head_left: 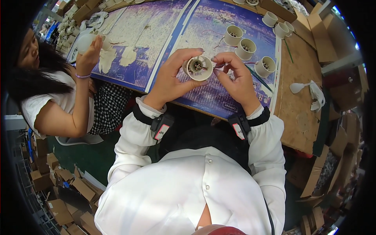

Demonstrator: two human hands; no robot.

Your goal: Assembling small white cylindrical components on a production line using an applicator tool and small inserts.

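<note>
My left hand (175,76) is wrapped round a white plastic cup-shaped housing (206,74), its open mouth turned up toward me. Inside the housing sits a small round part with thin leads. At its right rim, my right hand (235,74) pinches thin dark red wires (219,66) that come out of the housing. Three more such housings (246,49) stand on the blue-and-white printed table cover (172,35) beyond my right hand, with small parts and wires in them. Next to the nearest one lie slim dark green tweezers (260,79).
At the left sits a co-worker, whose raised hand (88,58) holds a white bulb cover (84,42). More white cups (270,18) stand at the far right, by cardboard boxes (321,33). A white spoon-like scoop (297,87) lies on the bare wooden table edge (293,117).
</note>
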